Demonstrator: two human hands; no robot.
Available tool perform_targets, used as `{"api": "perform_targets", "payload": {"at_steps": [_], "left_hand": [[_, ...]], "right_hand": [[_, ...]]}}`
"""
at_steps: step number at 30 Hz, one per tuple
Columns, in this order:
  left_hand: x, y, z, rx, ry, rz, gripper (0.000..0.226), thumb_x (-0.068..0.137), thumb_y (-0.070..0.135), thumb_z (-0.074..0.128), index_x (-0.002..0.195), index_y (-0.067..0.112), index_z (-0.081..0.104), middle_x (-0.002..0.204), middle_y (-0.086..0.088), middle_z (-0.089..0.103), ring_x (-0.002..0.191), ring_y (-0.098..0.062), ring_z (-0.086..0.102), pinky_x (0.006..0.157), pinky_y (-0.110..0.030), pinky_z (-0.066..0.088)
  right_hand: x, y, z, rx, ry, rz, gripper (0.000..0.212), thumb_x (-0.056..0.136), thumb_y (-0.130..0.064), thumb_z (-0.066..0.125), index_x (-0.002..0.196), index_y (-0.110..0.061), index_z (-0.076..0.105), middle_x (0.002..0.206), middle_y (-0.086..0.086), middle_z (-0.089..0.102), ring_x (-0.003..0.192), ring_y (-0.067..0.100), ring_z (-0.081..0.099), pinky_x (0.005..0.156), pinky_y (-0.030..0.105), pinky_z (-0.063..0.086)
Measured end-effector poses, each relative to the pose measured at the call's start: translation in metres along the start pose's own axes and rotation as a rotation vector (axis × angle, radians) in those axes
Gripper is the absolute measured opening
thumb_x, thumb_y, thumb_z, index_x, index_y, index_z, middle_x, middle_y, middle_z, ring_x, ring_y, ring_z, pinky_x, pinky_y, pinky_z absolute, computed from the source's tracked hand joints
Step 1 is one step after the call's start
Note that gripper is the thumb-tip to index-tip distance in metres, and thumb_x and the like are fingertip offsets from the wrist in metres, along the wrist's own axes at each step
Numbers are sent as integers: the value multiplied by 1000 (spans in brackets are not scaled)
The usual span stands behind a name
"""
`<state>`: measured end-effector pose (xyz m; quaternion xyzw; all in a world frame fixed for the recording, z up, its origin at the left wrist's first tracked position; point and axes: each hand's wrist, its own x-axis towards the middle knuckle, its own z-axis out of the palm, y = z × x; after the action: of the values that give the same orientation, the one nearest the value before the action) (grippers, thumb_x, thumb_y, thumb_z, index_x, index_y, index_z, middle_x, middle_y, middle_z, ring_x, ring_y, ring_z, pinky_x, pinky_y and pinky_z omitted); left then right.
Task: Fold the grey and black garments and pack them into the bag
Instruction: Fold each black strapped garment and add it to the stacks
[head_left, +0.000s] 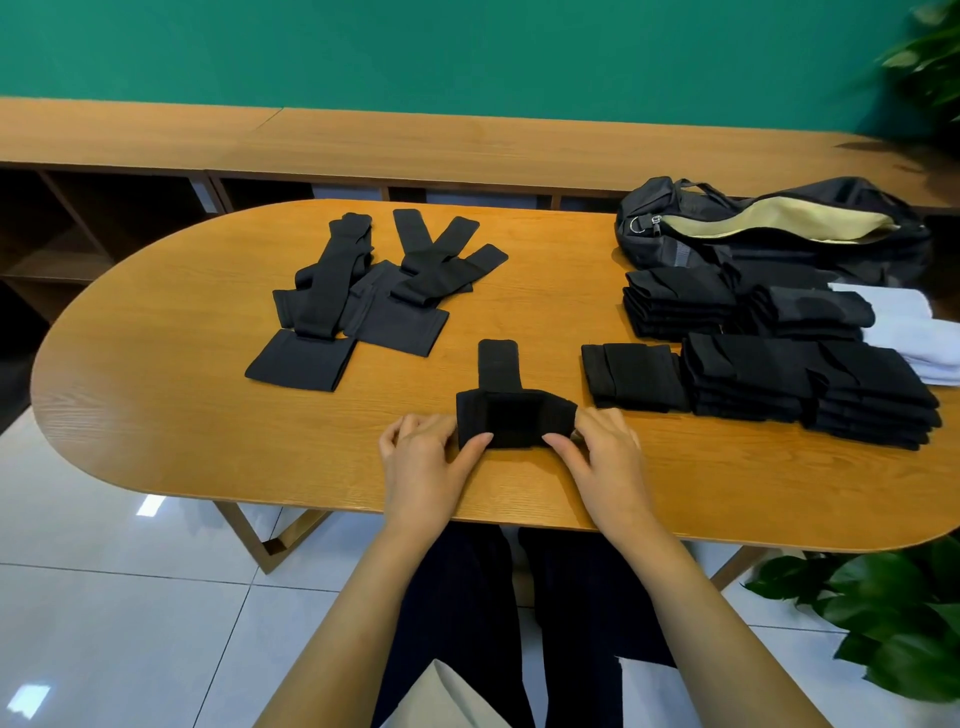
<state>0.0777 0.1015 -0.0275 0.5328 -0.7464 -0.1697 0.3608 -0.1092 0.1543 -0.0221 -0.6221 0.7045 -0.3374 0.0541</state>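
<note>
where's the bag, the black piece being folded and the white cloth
bag (769, 260): head view, black front wall under the open zip
black piece being folded (514, 415): head view, its middle panel
white cloth (904, 325): head view, top of the folded pile

Green wall (467, 47) across the back, and a long wooden shelving bench (363, 140) runs beneath it. Up front, an oval wooden table (156, 415) on angled legs (260, 540). Glossy white floor tiles (104, 597) catch bright glints, and leafy plants (883, 623) crowd the right.
</note>
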Motion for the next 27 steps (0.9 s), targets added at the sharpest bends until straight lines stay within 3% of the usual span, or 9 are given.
{"api": "perform_targets", "payload": {"at_steps": [2, 4, 6, 11, 14, 19, 22, 27], "left_hand": [[0, 2, -1, -24, 28, -43, 22, 87, 43, 65, 98, 25, 63, 76, 15, 54, 90, -9, 51, 101, -32, 25], [0, 4, -2, -57, 41, -73, 37, 85, 41, 69, 119, 29, 58, 76, 15, 55, 90, -6, 52, 102, -28, 22], [-1, 5, -3, -62, 48, -76, 49, 84, 40, 70, 129, 29, 52, 76, 15, 56, 89, -5, 53, 101, -27, 21], [-1, 2, -2, -19, 45, -83, 54, 83, 42, 70, 132, 30, 50, 83, 15, 54, 91, -5, 50, 101, -33, 28], [0, 1, -2, -1, 29, -41, 51, 82, 47, 68, 129, 31, 54, 99, 15, 54, 99, -6, 48, 100, -34, 29], [2, -3, -7, -71, -153, 71, 56, 78, 58, 67, 128, 37, 56, 134, 25, 46, 132, 0, 32, 114, -36, 14], [3, -5, -8, -54, -234, 81, 58, 75, 47, 76, 128, 41, 55, 133, 32, 42, 140, 3, 22, 120, -41, -1], [3, -4, -7, -47, -218, 70, 41, 82, 41, 71, 122, 38, 62, 132, 26, 51, 139, -2, 28, 120, -44, -5]], "right_hand": [[0, 1, 0, 30, -26, 105, 25, 92, -38, 61, 111, -23, 59, 93, -12, 45, 95, 12, 46, 81, 29, 40], [0, 2, 1, 72, -37, 160, 44, 90, -40, 63, 130, -26, 52, 96, -10, 50, 97, 13, 48, 84, 27, 39], [0, 3, 1, 93, -27, 147, 52, 88, -38, 66, 136, -27, 47, 92, -10, 53, 94, 12, 49, 87, 27, 38], [1, 2, 2, 137, 23, 127, 51, 85, -30, 72, 131, -23, 51, 87, -14, 49, 90, 7, 46, 87, 33, 46], [0, 3, 3, 79, 63, 56, 40, 87, -27, 70, 125, -21, 57, 101, -11, 50, 97, 6, 43, 86, 34, 48], [1, 2, 3, -61, -60, -60, 34, 99, -32, 51, 132, -27, 57, 138, -12, 51, 134, 7, 32, 107, 32, 24], [2, 3, 6, -96, -118, -48, 32, 102, -31, 46, 131, -29, 59, 141, -14, 50, 139, 8, 28, 112, 32, 18], [3, 4, 5, -67, -112, -32, 32, 102, -33, 44, 130, -30, 60, 140, -15, 51, 139, 6, 27, 111, 27, 15]]}}
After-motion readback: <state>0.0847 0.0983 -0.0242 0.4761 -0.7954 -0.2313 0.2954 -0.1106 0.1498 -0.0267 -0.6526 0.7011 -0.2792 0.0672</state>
